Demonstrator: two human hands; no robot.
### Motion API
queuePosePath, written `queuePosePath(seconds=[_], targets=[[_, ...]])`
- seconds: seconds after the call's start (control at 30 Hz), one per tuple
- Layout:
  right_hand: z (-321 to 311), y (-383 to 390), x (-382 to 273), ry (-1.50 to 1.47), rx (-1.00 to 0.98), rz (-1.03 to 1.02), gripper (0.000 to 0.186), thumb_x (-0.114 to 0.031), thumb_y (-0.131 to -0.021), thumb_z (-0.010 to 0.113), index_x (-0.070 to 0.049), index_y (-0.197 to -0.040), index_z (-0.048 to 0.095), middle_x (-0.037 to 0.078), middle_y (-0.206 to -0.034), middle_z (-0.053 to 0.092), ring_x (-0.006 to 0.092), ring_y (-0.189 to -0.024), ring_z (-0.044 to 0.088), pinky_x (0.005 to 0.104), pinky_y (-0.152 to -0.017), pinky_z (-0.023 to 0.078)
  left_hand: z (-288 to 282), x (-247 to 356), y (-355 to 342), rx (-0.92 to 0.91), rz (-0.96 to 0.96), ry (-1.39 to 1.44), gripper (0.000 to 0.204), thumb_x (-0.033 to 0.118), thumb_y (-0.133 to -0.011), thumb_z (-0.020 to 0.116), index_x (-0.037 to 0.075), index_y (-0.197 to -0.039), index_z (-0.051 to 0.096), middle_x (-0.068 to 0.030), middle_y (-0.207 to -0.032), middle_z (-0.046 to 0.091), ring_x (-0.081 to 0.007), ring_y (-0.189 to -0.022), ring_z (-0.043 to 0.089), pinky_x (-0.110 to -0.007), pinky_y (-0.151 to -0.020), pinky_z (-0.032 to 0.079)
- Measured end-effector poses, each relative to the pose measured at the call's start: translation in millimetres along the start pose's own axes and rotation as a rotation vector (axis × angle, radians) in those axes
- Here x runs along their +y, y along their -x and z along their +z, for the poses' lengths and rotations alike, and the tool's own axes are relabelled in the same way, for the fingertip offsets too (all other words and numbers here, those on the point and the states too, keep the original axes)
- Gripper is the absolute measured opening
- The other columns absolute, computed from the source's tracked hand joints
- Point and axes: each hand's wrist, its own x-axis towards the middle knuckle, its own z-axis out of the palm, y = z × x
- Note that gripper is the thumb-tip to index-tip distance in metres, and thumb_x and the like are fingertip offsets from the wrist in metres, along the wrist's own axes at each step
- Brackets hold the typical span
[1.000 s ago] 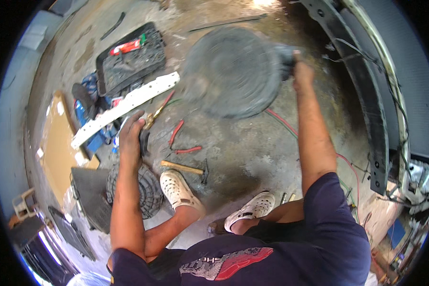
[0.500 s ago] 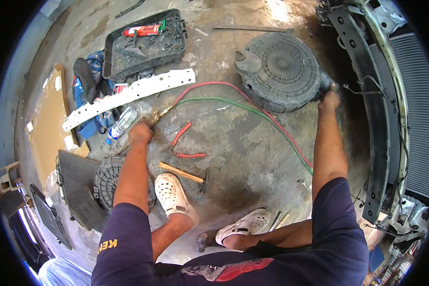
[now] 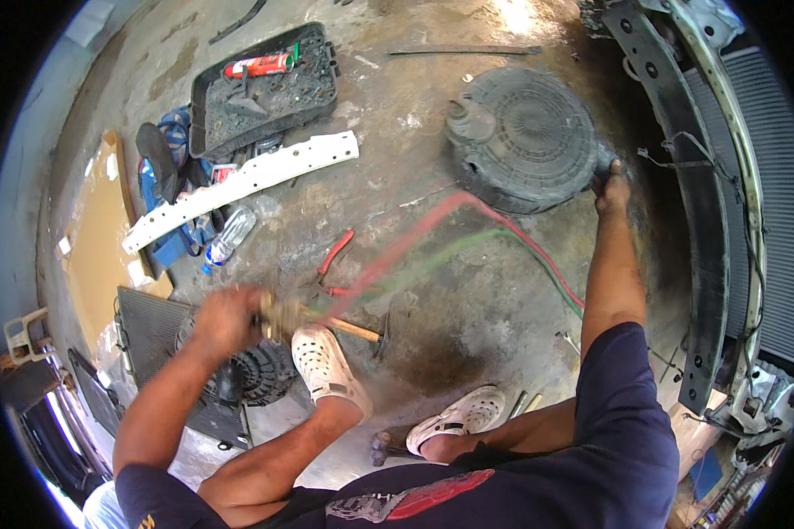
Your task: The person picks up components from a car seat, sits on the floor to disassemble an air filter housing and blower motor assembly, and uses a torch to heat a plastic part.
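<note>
My left hand (image 3: 228, 322), smeared by motion, is closed round a brass gas torch (image 3: 280, 316) with a red hose (image 3: 423, 229) and a green hose (image 3: 468, 242) trailing to the right. It hangs above a dark mesh panel (image 3: 146, 317) and a round black plastic part (image 3: 269, 375). At the far right, my right hand (image 3: 612, 189) grips the side spout of a black round ribbed housing (image 3: 538, 132), which lies flat on the concrete. Red-handled pliers (image 3: 333, 251) and a wooden-handled hammer (image 3: 355, 329) lie between my hands, partly behind the hoses and torch.
A black tray (image 3: 313, 106) of debris holds a red tube (image 3: 258, 66). Nearby lie a white perforated metal strip (image 3: 247, 183), a plastic bottle (image 3: 231, 234) and flattened cardboard (image 3: 101, 229). Along the right stands a vehicle front with a dark crossbar (image 3: 679, 159).
My left hand has swung toward me with the torch, dragging both hoses off their earlier curve. The right hand stays on the housing's spout.
</note>
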Motion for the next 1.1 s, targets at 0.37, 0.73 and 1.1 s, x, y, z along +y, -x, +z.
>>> queuePosePath(seconds=[0.37,0.73,1.1], targets=[[8.6,130.7,35.8,0.308,-0.312,0.092,0.052,-0.041,-0.101,0.063,-0.001,-0.133,0.057,0.014,-0.120,0.065,0.0264,-0.095,0.067,0.0414,-0.079,0.057,8.9,93.3,63.2,-0.012,0.390,0.016,0.036,0.021,-0.075,0.073,0.018,-0.110,0.067,-0.0033,-0.104,0.067,-0.0252,-0.090,0.067,-0.040,-0.077,0.055],[-8.9,327.1,-126.5,0.627,-1.017,-0.166,0.068,-0.045,-0.094,0.069,0.006,-0.138,0.056,0.024,-0.132,0.064,0.0307,-0.124,0.061,0.0434,-0.109,0.044,-122.7,151.2,73.4,0.229,0.181,-0.253,0.031,0.012,-0.079,0.068,0.015,-0.110,0.064,-0.0043,-0.106,0.066,-0.0264,-0.090,0.068,-0.041,-0.076,0.056],[-16.2,517.9,-211.0,0.064,-1.225,0.097,0.091,-0.023,-0.073,0.087,0.002,-0.146,0.037,0.017,-0.098,0.066,0.0227,-0.074,0.069,0.0319,-0.065,0.057,-230.2,261.3,5.3,0.507,0.681,-0.465,0.028,0.016,-0.079,0.071,0.009,-0.106,0.068,-0.0111,-0.108,0.068,-0.0271,-0.084,0.074,-0.042,-0.069,0.062]])
